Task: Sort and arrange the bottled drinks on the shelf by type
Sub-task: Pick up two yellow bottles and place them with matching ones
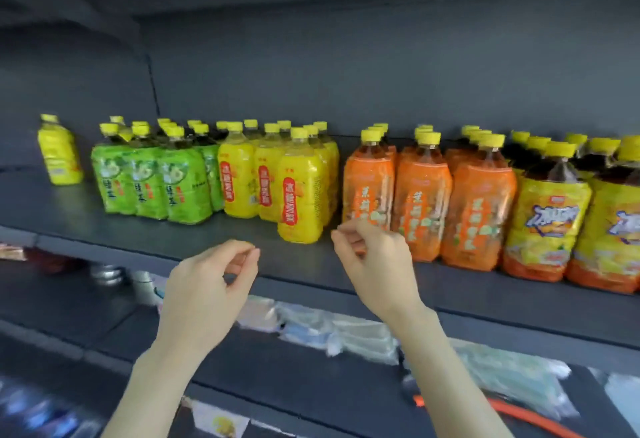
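Both hands hover empty in the lower middle of the frame, just in front of the shelf edge (pixel 104 247). The left hand (pixel 207 292) has its fingers curled loosely inward with thumb and forefinger tips nearly touching, pinching nothing. The right hand (pixel 374 261) is curled the same way, fingertips drawn together near the thumb, close to the front orange bottle (pixel 367 192) but apparently not touching it.

The drinks stand in colour blocks across the middle of the frame: green-label bottles (pixel 152 185) at centre left, yellow-label bottles (pixel 263 178) beside them, orange-label bottles to the right of a small gap, and dark-tea bottles with yellow wrappers (pixel 547 216) at the far right. 1 lone yellow bottle (pixel 60 153) stands apart at the far left, well away from its group, and 1 front yellow bottle (pixel 301 198) juts forward of its row.

The step in hand looks like picking the next bottle to tidy. To do it well, open the fingers wide first, then wrap the body of the bottle below the shoulder rather than nipping the cap. The protruding yellow bottle seems the nearest candidate: slide it straight back so neighbours stay upright. The stray at the left likely needs a lift across the green block, not a push past it.
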`<state>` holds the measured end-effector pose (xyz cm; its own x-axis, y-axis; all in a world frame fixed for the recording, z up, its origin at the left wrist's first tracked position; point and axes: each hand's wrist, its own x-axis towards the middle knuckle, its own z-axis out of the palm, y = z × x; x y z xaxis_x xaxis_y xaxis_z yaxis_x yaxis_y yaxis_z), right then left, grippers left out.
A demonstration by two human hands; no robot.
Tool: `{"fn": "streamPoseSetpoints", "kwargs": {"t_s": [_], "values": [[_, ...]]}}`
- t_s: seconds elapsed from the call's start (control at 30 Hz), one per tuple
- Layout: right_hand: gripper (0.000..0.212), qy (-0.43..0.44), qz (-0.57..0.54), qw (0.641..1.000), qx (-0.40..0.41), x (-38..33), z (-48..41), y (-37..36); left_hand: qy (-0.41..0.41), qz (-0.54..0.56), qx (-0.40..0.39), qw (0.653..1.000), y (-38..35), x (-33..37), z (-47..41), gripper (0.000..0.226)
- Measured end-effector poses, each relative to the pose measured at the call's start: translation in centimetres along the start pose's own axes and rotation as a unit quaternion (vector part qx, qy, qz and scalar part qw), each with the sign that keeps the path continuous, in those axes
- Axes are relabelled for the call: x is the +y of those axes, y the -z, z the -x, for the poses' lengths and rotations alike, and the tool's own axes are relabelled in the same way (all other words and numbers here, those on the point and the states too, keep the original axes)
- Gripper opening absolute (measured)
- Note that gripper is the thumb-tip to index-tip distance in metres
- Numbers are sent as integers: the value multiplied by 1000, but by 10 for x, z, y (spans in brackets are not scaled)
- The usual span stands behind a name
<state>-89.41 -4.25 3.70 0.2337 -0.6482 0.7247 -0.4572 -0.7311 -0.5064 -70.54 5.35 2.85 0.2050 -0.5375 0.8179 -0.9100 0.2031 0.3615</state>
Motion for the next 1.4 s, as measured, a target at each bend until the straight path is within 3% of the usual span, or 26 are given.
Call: {"fn": "streamPoseSetpoints", "kwargs": {"t_s": [0.3, 0.73, 0.97, 1.2, 1.4], "values": [[21, 9, -23, 999, -32, -91, -35, -157, 37, -7, -10, 999, 72, -152, -19, 37], [16, 43, -84, 995, -19, -158, -136, -359, 66, -19, -8, 998, 107, -342, -104, 35], [16, 72, -126, 988, -49, -227, -184, -474, 104, -51, 40, 992, 160, -460, -138, 22], [15, 42, -76, 994, -62, -271, -207, -583, 117, -32, 18, 993, 184, -581, -159, 20], [17, -30, -6, 998, -60, -304, -234, -660, 111, 19, -20, 993, 193, -687, -194, 6]]}}
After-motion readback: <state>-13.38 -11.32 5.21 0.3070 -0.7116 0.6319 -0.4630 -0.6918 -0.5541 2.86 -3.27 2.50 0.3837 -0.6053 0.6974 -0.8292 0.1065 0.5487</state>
